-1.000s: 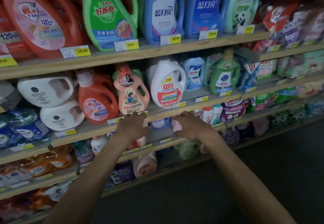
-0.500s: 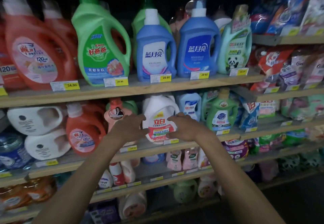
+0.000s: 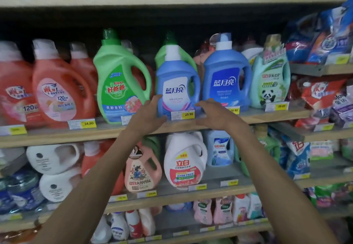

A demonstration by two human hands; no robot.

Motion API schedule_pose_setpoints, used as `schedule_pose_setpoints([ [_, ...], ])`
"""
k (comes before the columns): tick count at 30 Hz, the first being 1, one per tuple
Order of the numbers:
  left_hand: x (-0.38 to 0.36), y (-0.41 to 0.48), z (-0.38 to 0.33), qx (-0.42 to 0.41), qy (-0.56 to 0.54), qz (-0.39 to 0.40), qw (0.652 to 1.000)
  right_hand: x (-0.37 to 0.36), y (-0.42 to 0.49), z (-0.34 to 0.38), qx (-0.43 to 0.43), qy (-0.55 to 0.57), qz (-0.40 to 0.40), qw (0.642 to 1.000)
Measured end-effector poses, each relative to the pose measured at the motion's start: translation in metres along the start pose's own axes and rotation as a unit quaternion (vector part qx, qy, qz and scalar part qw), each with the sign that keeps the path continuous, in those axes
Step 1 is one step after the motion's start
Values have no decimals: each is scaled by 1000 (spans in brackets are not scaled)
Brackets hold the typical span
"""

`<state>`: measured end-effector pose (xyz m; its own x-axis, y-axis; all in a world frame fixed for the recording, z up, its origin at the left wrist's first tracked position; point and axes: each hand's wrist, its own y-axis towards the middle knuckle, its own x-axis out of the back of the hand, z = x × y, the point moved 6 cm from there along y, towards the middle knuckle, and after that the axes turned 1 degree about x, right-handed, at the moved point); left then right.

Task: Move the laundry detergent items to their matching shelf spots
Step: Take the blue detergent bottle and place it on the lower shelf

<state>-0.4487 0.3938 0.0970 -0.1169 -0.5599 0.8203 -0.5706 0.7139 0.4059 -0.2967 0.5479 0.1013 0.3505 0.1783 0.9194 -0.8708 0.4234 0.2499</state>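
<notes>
A light-blue detergent jug with a white label (image 3: 176,87) stands on the wooden shelf (image 3: 95,134), above a 29.90 price tag. My left hand (image 3: 148,114) is raised at its lower left, fingers extended, fingertips at the jug's edge. My right hand (image 3: 214,113) hovers at its lower right, fingers loosely spread, holding nothing. A darker blue jug (image 3: 226,80) stands just right of it, and a green jug (image 3: 119,83) stands to the left.
Orange jugs (image 3: 61,92) fill the shelf's left, a mint panda jug (image 3: 270,79) the right. Below stand a white jug (image 3: 184,162), a pink bottle (image 3: 141,167) and white jugs lying on their sides (image 3: 51,157). Bagged powders (image 3: 322,98) crowd the right-hand shelves.
Both hands rose from the lower shelves up to the shelf with the blue jugs, and my view tilted upward. Neither hand has taken hold of anything.
</notes>
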Motion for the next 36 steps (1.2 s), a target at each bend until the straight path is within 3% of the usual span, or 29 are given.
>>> schedule_pose_setpoints([
  [6, -6, 45, 10, 5, -26, -46, 999, 26, 51, -5, 50, -17, -56, 997],
  [14, -23, 89, 22, -23, -221, -109, 969, 44, 108, -13, 121, 8, -162, 979],
  [18, -26, 98, 20, -49, -241, -126, 961, 40, 129, -16, 125, 56, -193, 972],
  [31, -44, 117, 38, -76, -252, -114, 958, 12, 162, -38, 143, 214, -170, 951],
  [36, -46, 115, 35, -75, -263, -116, 955, 10, 162, -38, 147, 198, -159, 956],
])
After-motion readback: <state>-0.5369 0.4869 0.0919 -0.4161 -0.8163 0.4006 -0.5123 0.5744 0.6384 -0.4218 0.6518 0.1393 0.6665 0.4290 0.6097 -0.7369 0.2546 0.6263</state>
